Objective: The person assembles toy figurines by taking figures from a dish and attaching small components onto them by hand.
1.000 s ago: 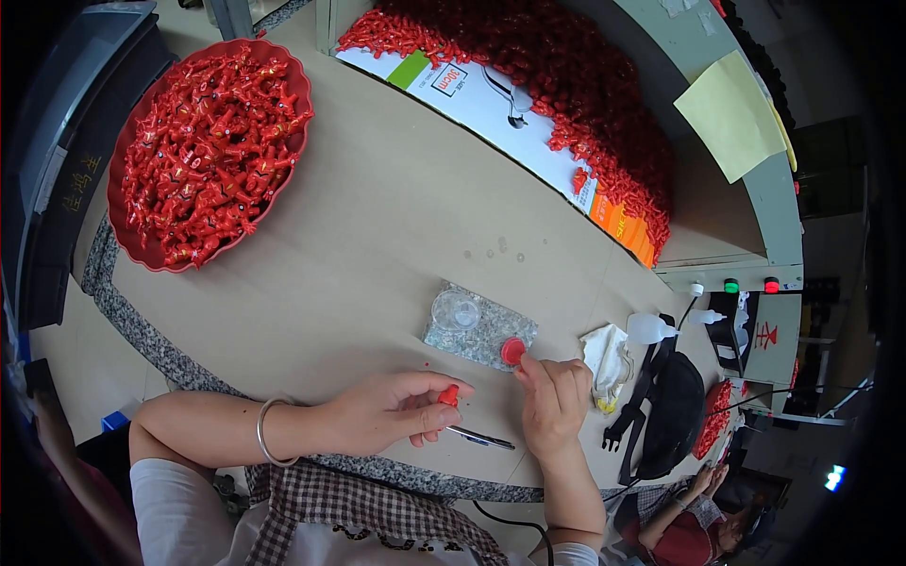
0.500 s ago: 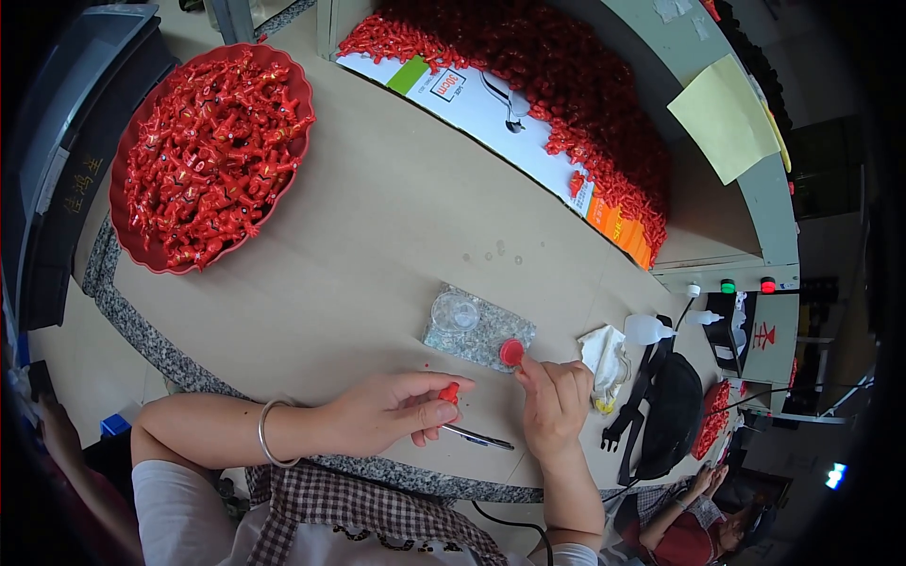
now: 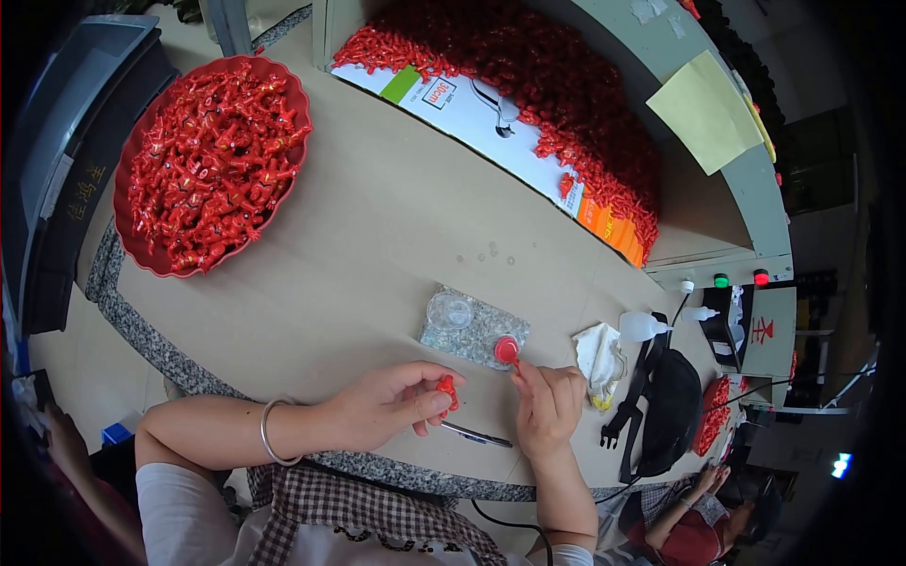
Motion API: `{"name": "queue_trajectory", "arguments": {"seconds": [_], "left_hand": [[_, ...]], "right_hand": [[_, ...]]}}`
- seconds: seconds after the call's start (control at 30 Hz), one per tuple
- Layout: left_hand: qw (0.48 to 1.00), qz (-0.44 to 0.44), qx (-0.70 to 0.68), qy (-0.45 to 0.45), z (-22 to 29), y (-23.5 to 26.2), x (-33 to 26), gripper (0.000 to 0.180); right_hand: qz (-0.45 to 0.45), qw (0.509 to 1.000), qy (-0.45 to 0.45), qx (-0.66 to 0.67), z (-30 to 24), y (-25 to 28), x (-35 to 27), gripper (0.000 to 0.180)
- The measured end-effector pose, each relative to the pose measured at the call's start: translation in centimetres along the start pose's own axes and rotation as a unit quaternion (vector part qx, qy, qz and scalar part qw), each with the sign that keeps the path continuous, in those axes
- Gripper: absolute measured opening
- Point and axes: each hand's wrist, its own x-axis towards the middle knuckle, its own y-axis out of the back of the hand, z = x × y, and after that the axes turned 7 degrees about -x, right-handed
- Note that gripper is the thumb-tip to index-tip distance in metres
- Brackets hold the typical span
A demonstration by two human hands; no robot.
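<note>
My left hand (image 3: 396, 406) is closed, pinching a small red toy figure (image 3: 447, 390) between thumb and fingertips above the near part of the table. To its right, my right hand (image 3: 547, 406) is also closed, with a thin red piece (image 3: 515, 366) at its fingertips; its exact kind is too small to tell. That piece reaches the small round red cap (image 3: 507, 350) on a speckled stone slab (image 3: 475, 341). A clear round dish (image 3: 450, 311) sits on the slab's left end. Below the hands lies a dark pen-like tool (image 3: 477, 434).
A red scalloped bowl (image 3: 300, 156) heaped with red figures stands at left. At the back, a bin with a cardboard front (image 3: 472, 111) holds many red pieces. To the right are a white cloth (image 3: 598, 358), white squeeze bottle (image 3: 642, 326) and black bag (image 3: 672, 415). Another person (image 3: 694, 533) sits at far right.
The red figure has turned in my left fingers and shows more of its body. My right hand stays by the red cap with the thin piece. The whole view has shifted slightly.
</note>
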Motion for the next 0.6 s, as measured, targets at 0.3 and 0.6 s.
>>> {"name": "queue_trajectory", "arguments": {"seconds": [0.3,0.6], "left_hand": [[1.0,-0.003,0.015,-0.003,0.2,0.1,0.0,0.034],[0.999,0.018,0.021,-0.044,-0.3,0.1,0.2,0.031]], "right_hand": [[0.017,1.0,-0.021,0.002,-0.6,-0.1,-0.6,0.024],[0.056,0.971,-0.165,0.163,-2.6,2.8,-0.6,0.022]]}}
